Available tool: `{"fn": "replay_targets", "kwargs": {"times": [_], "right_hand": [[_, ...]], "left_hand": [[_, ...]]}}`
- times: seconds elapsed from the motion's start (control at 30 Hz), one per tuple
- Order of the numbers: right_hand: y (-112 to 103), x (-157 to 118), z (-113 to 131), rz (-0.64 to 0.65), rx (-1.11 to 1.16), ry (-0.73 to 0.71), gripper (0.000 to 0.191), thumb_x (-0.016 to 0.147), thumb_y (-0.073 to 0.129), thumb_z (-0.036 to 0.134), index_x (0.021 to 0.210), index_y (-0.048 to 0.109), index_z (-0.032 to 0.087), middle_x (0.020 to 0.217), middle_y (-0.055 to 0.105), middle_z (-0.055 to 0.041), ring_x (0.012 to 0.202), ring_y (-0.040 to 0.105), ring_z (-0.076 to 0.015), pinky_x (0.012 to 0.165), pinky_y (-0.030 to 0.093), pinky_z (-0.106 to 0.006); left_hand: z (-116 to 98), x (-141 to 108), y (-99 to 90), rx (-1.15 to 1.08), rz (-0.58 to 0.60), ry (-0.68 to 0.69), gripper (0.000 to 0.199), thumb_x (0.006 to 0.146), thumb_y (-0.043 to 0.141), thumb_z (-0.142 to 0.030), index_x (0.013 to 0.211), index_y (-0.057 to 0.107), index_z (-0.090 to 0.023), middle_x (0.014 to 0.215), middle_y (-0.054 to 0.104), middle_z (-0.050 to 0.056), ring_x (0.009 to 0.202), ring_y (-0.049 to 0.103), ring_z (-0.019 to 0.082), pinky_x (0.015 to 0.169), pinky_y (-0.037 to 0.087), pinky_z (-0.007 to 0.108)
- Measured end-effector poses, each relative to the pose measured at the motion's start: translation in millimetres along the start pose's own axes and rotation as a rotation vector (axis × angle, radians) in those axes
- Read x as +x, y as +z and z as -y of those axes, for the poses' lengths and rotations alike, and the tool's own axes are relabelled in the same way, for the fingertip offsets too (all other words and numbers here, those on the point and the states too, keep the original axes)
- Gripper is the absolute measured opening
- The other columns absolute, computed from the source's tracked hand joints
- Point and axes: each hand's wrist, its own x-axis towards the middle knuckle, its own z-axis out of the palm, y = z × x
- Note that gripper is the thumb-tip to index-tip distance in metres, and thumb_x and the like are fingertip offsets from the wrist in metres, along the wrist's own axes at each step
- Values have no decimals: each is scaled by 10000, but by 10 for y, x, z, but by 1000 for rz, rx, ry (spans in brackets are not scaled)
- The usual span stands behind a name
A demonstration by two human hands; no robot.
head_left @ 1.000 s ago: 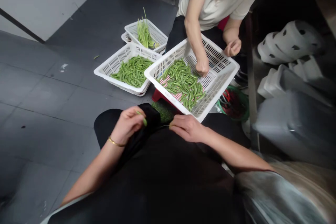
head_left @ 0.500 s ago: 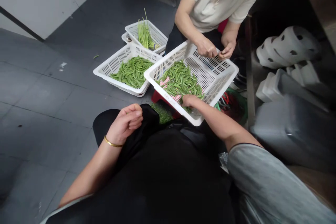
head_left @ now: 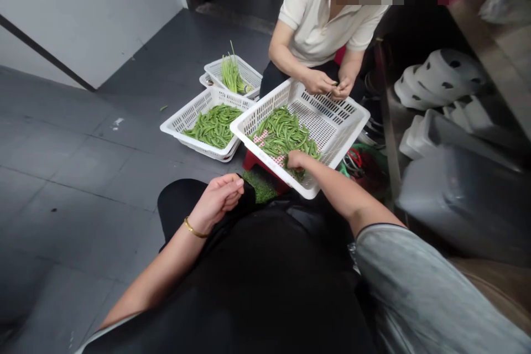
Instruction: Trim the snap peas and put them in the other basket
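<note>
A large white basket (head_left: 271, 165) rests on a red stool, with a heap of green pea pods (head_left: 284, 131) at its left side. My right hand (head_left: 297, 160) reaches over the near edge into this basket, its fingers curled down among the pods; the fingertips are hidden. Above my left thigh, my left hand (head_left: 222, 193) is closed in a loose fist, left of the large basket and off its rim. What it holds, if anything, is hidden by the fingers. A second white basket (head_left: 176, 127) with more pods (head_left: 213, 124) stands on the floor to the left.
Opposite me, a person in a white shirt (head_left: 315, 38) pinches something small above the far rim. A smaller basket (head_left: 213, 66) holds long green stems (head_left: 232, 74). Green trimmings (head_left: 260, 188) lie below the stool (head_left: 251, 161). Grey bins (head_left: 452, 193) stand at the right.
The view has shifted slightly, so the baskets sit a little differently in it. My left hand has come nearer the large basket; my right hand stays among the pods.
</note>
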Motion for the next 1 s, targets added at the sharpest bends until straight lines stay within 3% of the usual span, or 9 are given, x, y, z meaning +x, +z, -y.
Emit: {"fn": "replay_targets", "kwargs": {"times": [0.1, 0.2, 0.27, 0.33, 0.47, 0.53, 0.73, 0.87, 1.0], "right_hand": [[-228, -181, -52, -56, 103, -83, 155, 782, 616, 241, 732, 636, 95, 578, 641, -64, 524, 607, -145, 529, 487, -221], [-287, -594, 23, -117, 292, -299, 212, 819, 595, 351, 750, 576, 152, 593, 625, 3, 506, 571, -85, 499, 454, -166], [-170, -923, 183, -155, 559, -553, 305, 752, 663, 428, 696, 519, 165, 530, 571, 35, 455, 533, -77, 441, 411, -163], [10, -1201, 380, -127, 728, -687, 368, 722, 681, 470, 657, 470, 175, 486, 530, 53, 421, 514, -80, 404, 379, -166], [227, -1446, 607, -16, 875, -727, 381, 774, 608, 519, 689, 453, 182, 488, 533, 52, 410, 529, -95, 395, 402, -185], [188, -1463, 581, -58, 842, -789, 318, 849, 524, 476, 763, 496, 172, 582, 587, 21, 469, 561, -100, 457, 441, -206], [-10, -1518, 480, -518, 275, -1159, 237, 917, 436, 272, 749, 563, 164, 719, 596, -33, 687, 548, -119, 676, 422, -237], [158, -1511, 587, -833, 10, -1056, 286, 899, 427, 244, 653, 554, 173, 633, 537, -26, 595, 485, -117, 560, 341, -236], [225, -1543, 510, -994, -43, -977, 294, 893, 437, 253, 633, 558, 188, 601, 526, -29, 572, 472, -127, 554, 329, -257]], "left_hand": [[-4, -30, 3, 121, -70, 33, 258, 751, 685, -365, 691, 585, -134, 446, 291, -90, 382, 177, 23, 370, 111, 164], [0, 5, 71, 345, -159, 135, 280, 730, 699, -374, 845, 644, -125, 570, 492, -30, 439, 318, 37, 405, 208, 167], [17, 47, 145, 481, -177, 214, 346, 685, 735, -361, 934, 652, -135, 671, 564, -2, 480, 366, 47, 444, 269, 178], [42, 76, 208, 602, -160, 276, 375, 634, 772, -338, 935, 659, -146, 624, 542, -27, 469, 339, 48, 457, 270, 186], [55, 30, 234, 681, -111, 332, 217, 668, 748, -324, 726, 649, -139, 488, 438, -52, 468, 317, 62, 455, 236, 191], [22, -38, 207, 562, -45, 260, 213, 702, 720, -327, 707, 635, -131, 533, 508, -24, 479, 361, 66, 459, 257, 191], [-74, -191, 161, 212, 124, -9, 227, 676, 749, -302, 729, 640, -109, 538, 571, 3, 385, 295, 25, 379, 146, 183], [-13, -143, 201, -17, 177, -88, 238, 699, 731, -305, 696, 607, -102, 501, 548, -5, 334, 221, 0, 342, 91, 174], [29, -74, 180, -163, 46, 3, 249, 740, 697, -311, 674, 588, -97, 398, 377, -79, 325, 156, -9, 340, 101, 154]]}}
